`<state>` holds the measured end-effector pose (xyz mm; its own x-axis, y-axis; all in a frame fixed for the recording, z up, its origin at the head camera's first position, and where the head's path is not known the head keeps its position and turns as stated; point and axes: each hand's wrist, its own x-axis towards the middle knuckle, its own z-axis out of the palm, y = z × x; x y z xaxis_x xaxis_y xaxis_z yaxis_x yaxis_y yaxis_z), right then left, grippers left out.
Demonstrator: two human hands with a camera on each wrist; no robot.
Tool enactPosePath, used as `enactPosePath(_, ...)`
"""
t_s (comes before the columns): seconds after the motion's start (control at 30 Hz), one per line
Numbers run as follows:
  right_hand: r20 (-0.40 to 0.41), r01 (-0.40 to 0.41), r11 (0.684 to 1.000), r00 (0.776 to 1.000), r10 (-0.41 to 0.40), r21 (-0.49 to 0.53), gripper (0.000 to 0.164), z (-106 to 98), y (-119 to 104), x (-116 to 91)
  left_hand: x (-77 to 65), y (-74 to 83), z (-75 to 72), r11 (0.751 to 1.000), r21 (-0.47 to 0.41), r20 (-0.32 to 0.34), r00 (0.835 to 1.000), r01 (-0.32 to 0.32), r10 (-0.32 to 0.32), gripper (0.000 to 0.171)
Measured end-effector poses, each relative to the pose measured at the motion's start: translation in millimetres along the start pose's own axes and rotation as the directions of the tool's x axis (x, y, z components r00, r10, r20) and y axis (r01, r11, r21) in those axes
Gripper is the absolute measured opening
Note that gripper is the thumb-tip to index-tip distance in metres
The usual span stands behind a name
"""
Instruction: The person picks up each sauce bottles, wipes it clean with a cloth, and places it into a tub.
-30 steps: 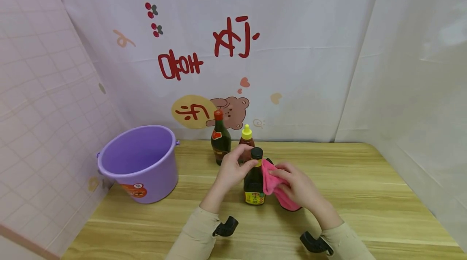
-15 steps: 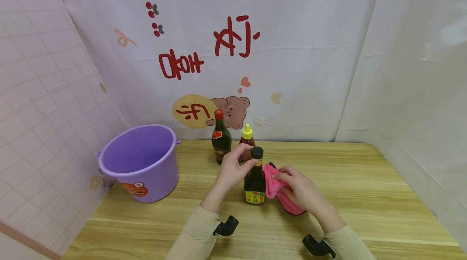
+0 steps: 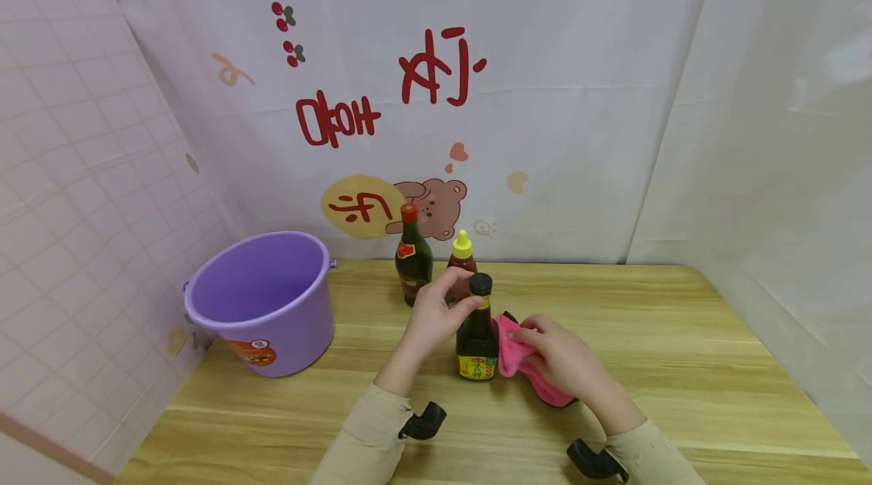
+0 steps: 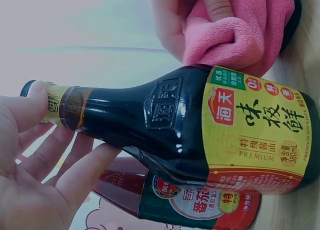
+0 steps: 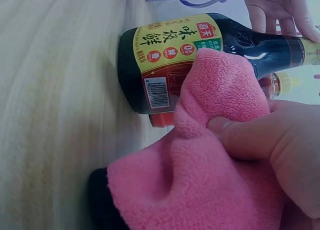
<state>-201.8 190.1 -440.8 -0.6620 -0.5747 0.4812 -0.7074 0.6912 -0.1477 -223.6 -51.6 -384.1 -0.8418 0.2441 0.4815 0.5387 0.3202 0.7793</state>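
A dark soy sauce bottle with a black cap and yellow label stands upright on the table. My left hand holds it by the neck, thumb and fingers on either side just below the cap, as the left wrist view confirms. In my right hand is a bunched pink cloth with a dark edge, pinched under the thumb. The cloth sits right at the bottle's right side, overlapping its label in the right wrist view. Behind the bottle, partly hidden, is a ketchup bottle with a yellow nozzle cap.
A dark green bottle with a red cap stands behind my left hand. To the left is a purple bucket. A white printed curtain hangs along the back edge of the wooden table.
My right hand has slid the pink cloth downward along the bottle's right side and slightly to the right. The left hand and the soy sauce bottle have stayed in place.
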Motion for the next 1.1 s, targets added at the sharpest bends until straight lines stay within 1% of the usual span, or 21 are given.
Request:
enactPosePath(0.17, 0.021, 0.007, 1.000, 1.000, -0.007, -0.011, 0.034, 3.2, 0.0, -0.4, -0.5, -2.1, 0.0, 1.000, 0.002, -0.005, 1.000, -0.027, 0.027, 0.027)
enactPosePath(0.23, 0.037, 0.005, 1.000, 0.999, -0.005, -0.016, 0.034, 5.1, 0.3, -0.6, -0.6, -3.4, 0.1, 0.998, 0.016, -0.009, 0.998, -0.054, 0.055, 0.027)
enactPosePath(0.3, 0.058, 0.002, 1.000, 0.998, -0.001, -0.021, 0.033, 6.9, 0.6, -0.8, -0.7, -3.7, 0.0, 0.998, 0.019, -0.011, 0.998, -0.066, 0.066, 0.027)
enactPosePath(0.4, 0.096, -0.009, 0.999, 0.995, 0.012, -0.036, 0.032, 9.7, 1.1, -1.1, -0.8, -3.2, -0.3, 0.998, 0.016, -0.009, 0.998, -0.060, 0.060, 0.027)
enactPosePath(0.53, 0.136, -0.024, 0.998, 0.990, 0.031, -0.053, 0.030, 11.7, 0.8, -0.9, -0.8, -1.5, -0.8, 1.000, 0.003, 0.000, 1.000, -0.026, 0.026, 0.026)
enactPosePath(0.73, 0.163, -0.016, 0.996, 0.986, 0.029, -0.084, 0.031, 11.9, -0.1, -0.7, -0.8, -0.2, -0.7, 1.000, -0.002, 0.004, 1.000, -0.001, 0.001, 0.027)
enactPosePath(0.83, 0.166, -0.012, 0.996, 0.986, 0.026, -0.085, 0.032, 10.8, 0.5, -1.9, -0.8, 0.2, -0.5, 1.000, -0.009, 0.005, 1.000, -0.008, 0.008, 0.027)
enactPosePath(0.93, 0.153, -0.008, 0.997, 0.988, 0.020, -0.077, 0.035, 7.4, 2.2, -3.6, -0.5, -0.7, -0.1, 1.000, -0.008, 0.004, 1.000, -0.016, 0.016, 0.027)
enactPosePath(1.03, 0.123, -0.023, 0.998, 0.992, 0.030, -0.059, 0.039, 1.5, 5.2, -5.2, -0.7, -0.8, -0.2, 1.000, -0.003, 0.004, 1.000, -0.014, 0.014, 0.026)
enactPosePath(1.1, 0.096, -0.039, 0.999, 0.994, 0.042, -0.028, 0.040, -4.2, 7.5, -5.4, -0.8, -0.6, -0.4, 1.000, 0.003, 0.005, 1.000, -0.006, 0.006, 0.027)
